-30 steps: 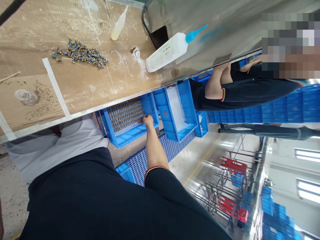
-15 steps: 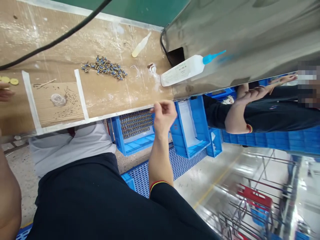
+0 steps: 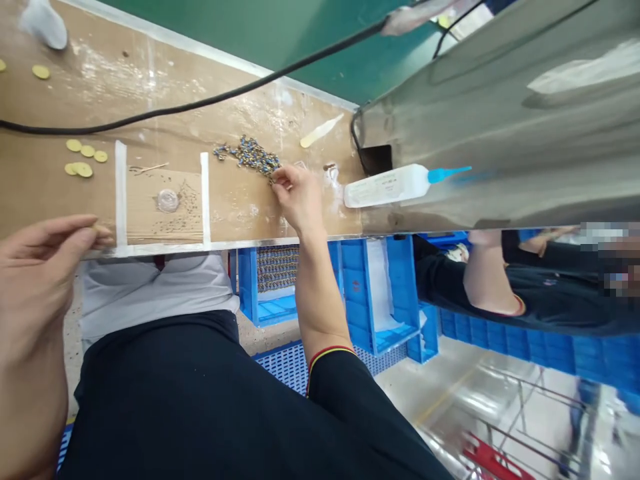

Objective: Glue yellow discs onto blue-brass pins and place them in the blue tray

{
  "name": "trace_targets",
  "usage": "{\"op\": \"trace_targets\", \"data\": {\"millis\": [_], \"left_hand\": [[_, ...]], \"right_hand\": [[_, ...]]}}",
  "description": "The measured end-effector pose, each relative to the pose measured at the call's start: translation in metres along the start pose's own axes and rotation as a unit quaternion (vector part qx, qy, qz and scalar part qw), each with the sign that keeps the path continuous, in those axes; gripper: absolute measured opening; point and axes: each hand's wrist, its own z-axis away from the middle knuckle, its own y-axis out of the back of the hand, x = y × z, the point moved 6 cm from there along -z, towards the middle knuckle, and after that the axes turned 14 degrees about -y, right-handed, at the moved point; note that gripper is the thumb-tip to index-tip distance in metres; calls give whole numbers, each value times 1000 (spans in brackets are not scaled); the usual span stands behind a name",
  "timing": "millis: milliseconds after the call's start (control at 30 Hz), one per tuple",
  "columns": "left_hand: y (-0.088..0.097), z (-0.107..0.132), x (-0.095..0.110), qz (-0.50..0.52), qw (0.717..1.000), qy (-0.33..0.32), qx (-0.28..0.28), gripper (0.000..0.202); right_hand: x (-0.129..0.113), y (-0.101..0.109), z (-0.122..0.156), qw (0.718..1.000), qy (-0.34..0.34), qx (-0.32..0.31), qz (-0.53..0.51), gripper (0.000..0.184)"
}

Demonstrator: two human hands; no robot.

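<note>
Since the earlier frame your right hand [image 3: 297,200] has moved up from the edge and over the bench [image 3: 235,213], and your left hand [image 3: 35,267] has come into the head view at 9 o'clock. Your right fingertips [image 3: 278,175] are closed together on the near end of the heap of blue-and-brass fittings [image 3: 247,155], at 10 o'clock; I cannot tell if they grip one piece. Your left fingers [image 3: 75,230] are half curled at the bench edge, and I cannot tell if they hold something small. Brass discs [image 3: 80,160] lie further out at 10 o'clock, the glue bottle [image 3: 385,187] lies at 2 o'clock, and a blue crate [image 3: 247,293] with rows of fittings stands at 8 o'clock. The step in hand seems to be picking from the heap, so the next move calls for a small, careful pinch.
</note>
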Motion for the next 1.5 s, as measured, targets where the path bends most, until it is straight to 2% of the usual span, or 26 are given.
{"op": "trace_targets", "data": {"millis": [67,200,300,400,467,533,633,700,800,867,967,1133,1500], "left_hand": [[-9,8,9,9,1000,22,13,29],[-27,11,13,53,996,61,-32,36],[-32,6,11,58,996,57,-45,27],[-34,0,9,73,995,51,-36,20],[-36,-3,6,95,994,55,-26,19],[-39,-5,4,121,991,57,-23,23],[-41,-5,2,151,986,56,-32,29],[-41,-4,-1,156,985,64,-38,35],[-39,-2,-2,153,985,69,-43,41],[-40,-2,0,151,985,64,-47,40],[-41,0,3,146,986,60,-51,38],[-42,2,4,142,988,51,-43,34],[-44,2,4,151,985,55,-59,33]], "right_hand": [[-2,1,6,1000,2,-12,2,24],[0,4,8,999,-2,-12,50,27],[0,5,8,998,1,-23,64,22],[-9,5,14,998,4,-28,58,19],[-19,1,23,1000,-2,-27,7,17],[-34,-8,36,994,-12,-36,-101,15],[-61,-30,59,960,-29,-52,-272,19],[-81,-47,73,942,-32,-54,-328,22],[-107,-68,87,932,-12,-65,-357,23],[-121,-75,92,933,14,-70,-354,17],[-139,-76,94,950,75,-50,-298,10],[-162,-72,93,965,184,-8,-188,13],[-173,-78,94,958,257,3,-123,21]]}}
